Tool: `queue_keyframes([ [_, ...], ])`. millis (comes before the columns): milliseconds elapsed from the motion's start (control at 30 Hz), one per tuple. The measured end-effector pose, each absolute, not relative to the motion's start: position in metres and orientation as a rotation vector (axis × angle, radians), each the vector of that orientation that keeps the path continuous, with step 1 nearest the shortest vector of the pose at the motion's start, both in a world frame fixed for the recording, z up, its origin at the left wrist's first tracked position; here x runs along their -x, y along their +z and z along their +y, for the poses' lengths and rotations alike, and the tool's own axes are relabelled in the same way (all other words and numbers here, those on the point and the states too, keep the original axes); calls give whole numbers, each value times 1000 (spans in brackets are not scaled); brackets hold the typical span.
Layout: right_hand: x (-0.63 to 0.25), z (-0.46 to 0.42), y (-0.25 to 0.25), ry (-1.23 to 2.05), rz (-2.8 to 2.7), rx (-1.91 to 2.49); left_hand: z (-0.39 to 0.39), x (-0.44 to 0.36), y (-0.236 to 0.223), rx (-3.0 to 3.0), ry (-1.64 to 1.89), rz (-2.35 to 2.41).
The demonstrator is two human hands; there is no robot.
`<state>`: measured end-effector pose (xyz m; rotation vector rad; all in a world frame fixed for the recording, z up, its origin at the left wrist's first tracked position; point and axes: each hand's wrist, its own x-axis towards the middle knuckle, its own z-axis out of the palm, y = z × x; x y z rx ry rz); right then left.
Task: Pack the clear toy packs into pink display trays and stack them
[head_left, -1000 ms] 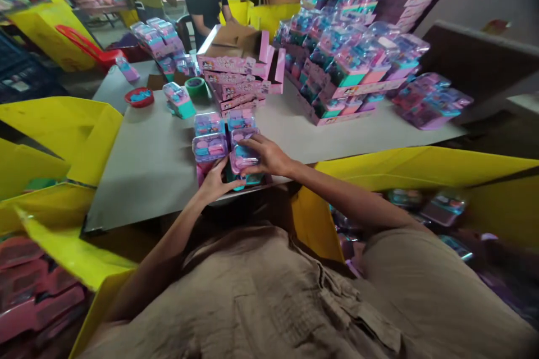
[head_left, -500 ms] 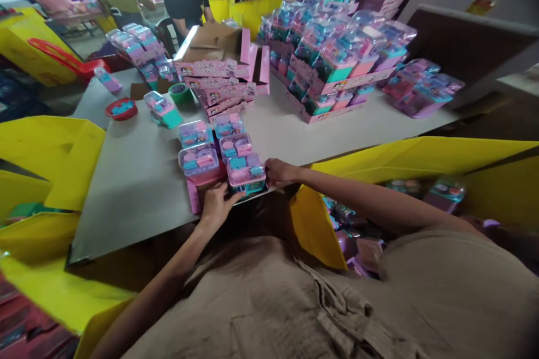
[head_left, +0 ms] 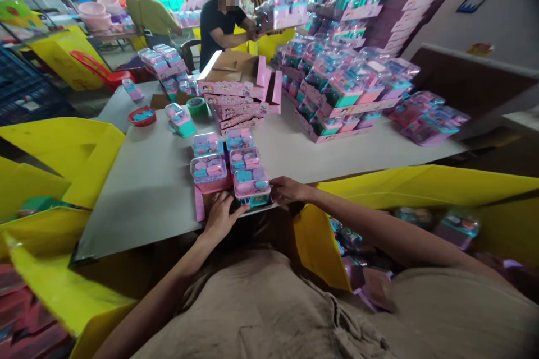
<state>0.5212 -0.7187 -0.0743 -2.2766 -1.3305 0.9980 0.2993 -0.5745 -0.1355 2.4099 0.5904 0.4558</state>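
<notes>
A pink display tray (head_left: 199, 203) sits at the near edge of the table with several clear-lidded toy boxes in two rows. The nearest, a teal-bottomed toy box (head_left: 251, 184), stands in its front right corner. My left hand (head_left: 219, 216) closes over the tray's front edge, fingers inside the bare front left space and thumb touching the teal box. At the tray's right side, beside the same box, my right hand (head_left: 288, 189) has its fingers curled on the tray edge; the fingertips are partly hidden. To their left is a pink-bottomed toy box (head_left: 209, 173).
Beyond the tray lie stacked pink trays (head_left: 231, 88), green tape (head_left: 196, 105) and a red bowl (head_left: 142, 116). Filled trays (head_left: 349, 95) rise at the right. Yellow bins (head_left: 421, 186) flank the table. Across it, a person in black (head_left: 223, 31) holds a filled tray (head_left: 290, 10).
My right hand has left the top of the nearest toy box for the tray's right side. My left hand stays at the front. The person opposite now holds up a filled tray.
</notes>
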Motion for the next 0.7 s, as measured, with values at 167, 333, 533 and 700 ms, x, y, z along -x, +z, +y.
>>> queue_keyframes([
  [167,-529,-729,-70,594,-1200,1850,-565,-292,-135,-2282,443,552],
  [333,-527,-717,-81,281,-1766,1689,-565,-296,-132,-2256,377,572],
  [533,-518,-728,-76,229,-1826,1688,-575,-283,-115,-2195,389,539],
  [700,-542,-754,-72,215,-1408,1753,-486,-269,-71,-1957,882,739],
])
